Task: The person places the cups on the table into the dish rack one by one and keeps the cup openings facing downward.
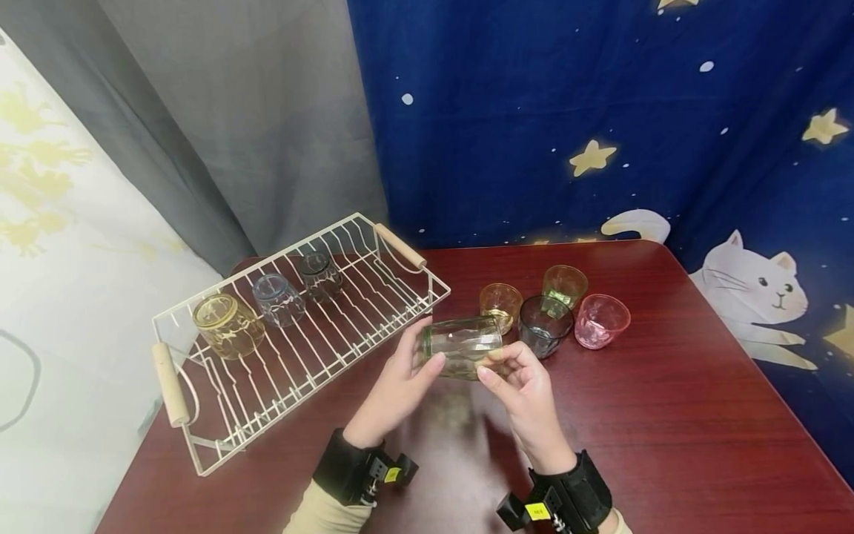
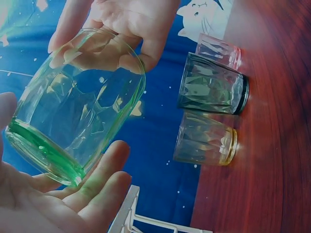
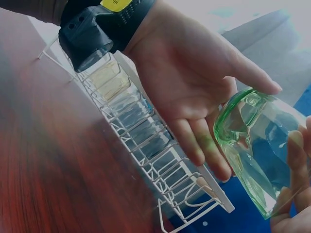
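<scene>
A clear green-tinted drinking glass (image 1: 467, 345) lies sideways between both hands above the table. My left hand (image 1: 399, 382) holds its thick green base end, thumb on the near side; in the left wrist view, the left hand's fingers (image 2: 104, 177) lie along the underside. At the mouth end, my right hand (image 1: 527, 393) pinches the rim between thumb and fingers. The right wrist view shows the green base (image 3: 238, 111) against the left hand's palm side. Just beyond the right hand stand a dark grey glass (image 1: 545, 326) and a yellow glass (image 1: 501, 302).
On the left, a white wire dish rack (image 1: 303, 374) with wooden handles holds an amber glass (image 1: 230, 326), a blue glass (image 1: 279, 300) and a grey glass (image 1: 320, 277). A green glass (image 1: 565, 283) and a pink glass (image 1: 600, 322) stand on the red-brown table (image 1: 700, 415).
</scene>
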Available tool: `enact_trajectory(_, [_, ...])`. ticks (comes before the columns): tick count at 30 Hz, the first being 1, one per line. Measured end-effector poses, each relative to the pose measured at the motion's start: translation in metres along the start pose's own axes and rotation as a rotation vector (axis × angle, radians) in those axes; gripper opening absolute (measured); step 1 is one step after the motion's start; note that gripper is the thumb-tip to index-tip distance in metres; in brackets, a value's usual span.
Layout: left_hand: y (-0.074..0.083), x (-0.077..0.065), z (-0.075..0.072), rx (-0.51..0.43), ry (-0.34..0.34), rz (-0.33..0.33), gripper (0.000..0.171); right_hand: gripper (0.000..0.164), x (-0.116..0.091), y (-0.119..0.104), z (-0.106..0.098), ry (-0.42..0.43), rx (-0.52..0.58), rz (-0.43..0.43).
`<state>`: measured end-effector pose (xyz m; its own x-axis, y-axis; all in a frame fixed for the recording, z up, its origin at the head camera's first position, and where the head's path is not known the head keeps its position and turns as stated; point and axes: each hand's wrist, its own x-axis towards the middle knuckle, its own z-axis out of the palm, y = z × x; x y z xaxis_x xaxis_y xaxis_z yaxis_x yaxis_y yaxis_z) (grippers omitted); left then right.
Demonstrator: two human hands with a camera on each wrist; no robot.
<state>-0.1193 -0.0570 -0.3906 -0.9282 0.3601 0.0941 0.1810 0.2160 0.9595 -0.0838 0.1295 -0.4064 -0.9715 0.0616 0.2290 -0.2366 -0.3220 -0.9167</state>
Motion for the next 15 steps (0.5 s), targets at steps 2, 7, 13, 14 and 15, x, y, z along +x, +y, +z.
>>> enact_trajectory(2, [0.0010, 0.0001, 0.0004, -0.024, 0.011, 0.004, 0.062, 0.032, 0.0001, -0.0007, 0.0000, -0.002, -0.012, 0.009])
enact_trajectory(7, [0.0025, -0.0010, 0.0011, -0.050, 0.039, -0.017, 0.065, 0.029, -0.0005, -0.0021, 0.0007, 0.010, -0.051, 0.036])
enact_trajectory(13, [0.0050, -0.0014, 0.0017, -0.048, 0.098, -0.030, 0.068, 0.027, 0.0002, -0.0006, 0.0011, 0.017, -0.058, 0.052])
enact_trajectory(14, [0.0052, -0.0012, 0.0015, -0.050, 0.106, -0.027, 0.068, 0.027, 0.0005, 0.0000, 0.0010, 0.016, -0.056, 0.051])
enact_trajectory(15, [0.0052, -0.0010, 0.0010, -0.052, 0.112, -0.025, 0.069, 0.027, 0.0009, 0.0005, 0.0010, 0.014, -0.055, 0.049])
